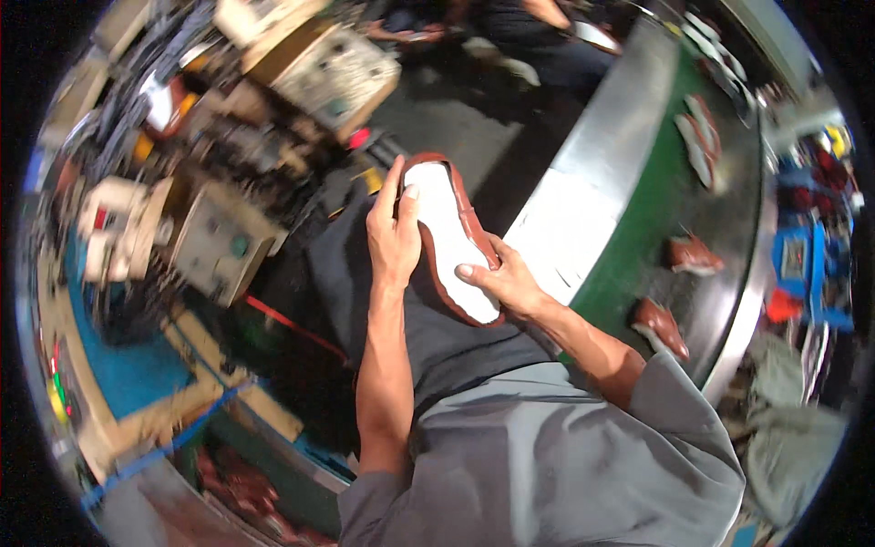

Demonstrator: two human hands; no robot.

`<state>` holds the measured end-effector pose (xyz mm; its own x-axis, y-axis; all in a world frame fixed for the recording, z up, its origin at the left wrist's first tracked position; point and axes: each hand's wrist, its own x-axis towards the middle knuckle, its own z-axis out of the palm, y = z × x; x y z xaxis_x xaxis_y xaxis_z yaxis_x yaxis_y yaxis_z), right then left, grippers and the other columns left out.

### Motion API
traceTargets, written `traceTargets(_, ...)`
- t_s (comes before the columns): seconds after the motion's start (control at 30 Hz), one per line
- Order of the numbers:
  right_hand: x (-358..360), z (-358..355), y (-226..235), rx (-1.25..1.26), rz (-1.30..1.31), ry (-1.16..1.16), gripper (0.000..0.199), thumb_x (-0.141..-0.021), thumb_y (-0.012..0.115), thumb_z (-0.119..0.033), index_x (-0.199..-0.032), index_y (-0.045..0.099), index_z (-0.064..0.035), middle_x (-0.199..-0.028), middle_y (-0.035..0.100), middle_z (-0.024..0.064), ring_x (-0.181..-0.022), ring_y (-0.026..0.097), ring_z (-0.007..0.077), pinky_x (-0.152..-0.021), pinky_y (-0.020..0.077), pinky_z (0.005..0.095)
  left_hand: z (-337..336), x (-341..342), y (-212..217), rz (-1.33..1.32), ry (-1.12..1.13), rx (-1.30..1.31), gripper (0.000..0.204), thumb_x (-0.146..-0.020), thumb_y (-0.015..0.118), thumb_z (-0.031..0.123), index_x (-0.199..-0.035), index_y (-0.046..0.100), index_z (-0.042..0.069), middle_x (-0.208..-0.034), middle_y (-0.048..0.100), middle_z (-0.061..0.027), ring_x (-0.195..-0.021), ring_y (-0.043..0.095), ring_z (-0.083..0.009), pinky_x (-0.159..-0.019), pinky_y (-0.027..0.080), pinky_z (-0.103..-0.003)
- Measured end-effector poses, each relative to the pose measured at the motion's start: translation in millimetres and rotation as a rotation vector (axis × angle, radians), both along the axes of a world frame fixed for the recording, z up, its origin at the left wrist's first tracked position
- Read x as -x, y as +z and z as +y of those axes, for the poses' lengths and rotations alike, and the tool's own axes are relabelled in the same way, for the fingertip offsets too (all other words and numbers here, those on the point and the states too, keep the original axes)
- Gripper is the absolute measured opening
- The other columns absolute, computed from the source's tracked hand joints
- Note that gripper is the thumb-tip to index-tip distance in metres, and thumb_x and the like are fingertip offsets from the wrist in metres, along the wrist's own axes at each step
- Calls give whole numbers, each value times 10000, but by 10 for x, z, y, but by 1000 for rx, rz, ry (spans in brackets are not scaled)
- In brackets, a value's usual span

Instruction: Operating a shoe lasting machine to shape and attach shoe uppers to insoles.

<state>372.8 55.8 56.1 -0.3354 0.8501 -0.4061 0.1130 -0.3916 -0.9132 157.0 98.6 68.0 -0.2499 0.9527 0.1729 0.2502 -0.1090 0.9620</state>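
A reddish-brown leather shoe upper (pixel 465 217) is held between my two hands, its white underside (pixel 439 219) facing up. At its far end, my left hand (pixel 395 228) wraps the left edge, with the thumb pressing on the white face. My right hand (pixel 507 278) grips the near right side, thumb lying across the white underside. The fingers beneath the shoe are partly hidden. Both forearms reach in from below, and the shoe is above my dark-clad lap.
On the left stands a machine with beige control boxes (pixel 223 239), another shoe (pixel 164 105) within it. A green conveyor belt (pixel 629 196) with a metal edge runs along the right. Brown shoes (pixel 661 326) lie beyond it. Another person's arm (pixel 550 13) shows at the top.
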Motion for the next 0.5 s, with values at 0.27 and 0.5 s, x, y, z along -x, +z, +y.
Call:
traceTargets(0.27, 634, -79, -165, 151, 142, 484, 948, -919, 887, -421, -1554, 445, 128, -1372, 680, 219, -1242, 670, 241, -1073, 553, 378, -1089, 474, -266, -706, 180, -26, 737, -1164, 474, 435, -1733, 205, 52, -1739, 323, -168, -1575, 368, -293, -1296, 284, -434)
traceTargets(0.5, 828, 312, 221, 0, -228, 731, 1008, -845, 927, -469, -1569, 464, 56, -1376, 662, 209, -1261, 663, 285, -1083, 546, 395, -1045, 491, -429, -205, 472, 51, 656, -1166, 457, 392, -1698, 258, 63, -1605, 455, -194, -1431, 503, -311, -1213, 401, -466)
